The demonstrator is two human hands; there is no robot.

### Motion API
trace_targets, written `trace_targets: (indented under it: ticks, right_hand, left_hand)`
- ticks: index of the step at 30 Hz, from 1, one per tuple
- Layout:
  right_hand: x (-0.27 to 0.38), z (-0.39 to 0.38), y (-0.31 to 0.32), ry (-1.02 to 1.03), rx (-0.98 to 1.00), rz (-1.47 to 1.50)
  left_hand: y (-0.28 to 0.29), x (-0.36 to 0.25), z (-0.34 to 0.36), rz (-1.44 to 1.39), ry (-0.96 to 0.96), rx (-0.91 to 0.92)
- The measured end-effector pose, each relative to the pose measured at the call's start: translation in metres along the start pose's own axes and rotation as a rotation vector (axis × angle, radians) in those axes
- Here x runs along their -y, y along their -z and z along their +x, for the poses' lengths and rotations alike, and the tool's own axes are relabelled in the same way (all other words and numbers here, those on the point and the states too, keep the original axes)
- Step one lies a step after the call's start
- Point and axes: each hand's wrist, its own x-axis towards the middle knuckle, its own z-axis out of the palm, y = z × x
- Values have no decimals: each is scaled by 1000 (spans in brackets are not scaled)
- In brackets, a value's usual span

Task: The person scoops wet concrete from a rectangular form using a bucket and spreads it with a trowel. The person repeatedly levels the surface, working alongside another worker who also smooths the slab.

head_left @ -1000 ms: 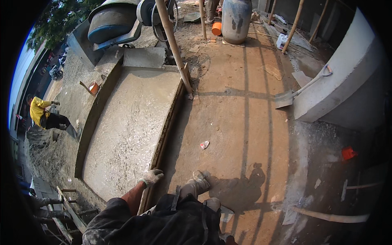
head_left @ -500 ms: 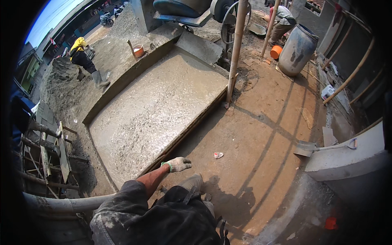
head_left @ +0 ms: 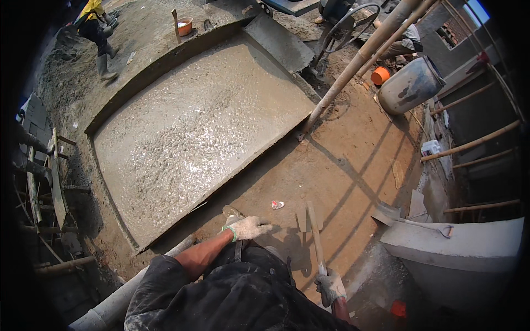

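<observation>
My left hand (head_left: 248, 227), in a pale glove, hangs open above the dirt beside the wet concrete bed (head_left: 199, 138), holding nothing, its fingers stretched out. My right hand (head_left: 330, 287), also gloved, grips a long pale wooden-handled tool (head_left: 316, 241) low at the right of my body; its far end is blurred, so I cannot make out its shape. A small white-and-red scrap (head_left: 277, 204) lies on the ground just past my left hand.
A bamboo pole (head_left: 353, 71) stands at the bed's corner. A drum (head_left: 408, 88), orange bucket (head_left: 380, 75) and shovel (head_left: 386, 213) are to the right, near a curved white wall (head_left: 452, 243). A worker in yellow (head_left: 91, 16) stands on the far-left sand. Bamboo railing (head_left: 110, 298) runs lower left.
My view has swung left toward the concrete bed. My left hand has come away from the bed's edge. My right hand has come into view holding the tool.
</observation>
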Motion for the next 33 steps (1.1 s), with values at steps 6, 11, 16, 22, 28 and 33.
trace_targets:
  ticks: [6,11,16,22,28,33]
  right_hand:
    - [178,35,-38,258,101,24]
    - [273,155,-134,339,237,73]
    - [317,292,-272,252,552,505]
    - [344,402,-364,94,625,323]
    - [406,500,-383,-292,595,264]
    - [457,508,-363,-235,445,231]
  left_hand:
    - [47,-38,34,-66,-469,10]
    - [69,-63,93,-736,-265,-121]
    - [135,-40,183,-459,82,-901]
    - [202,16,246,-446,484,-1020]
    - [202,-21,277,-335,787,-653]
    - [211,-59,291,-427,661,-772]
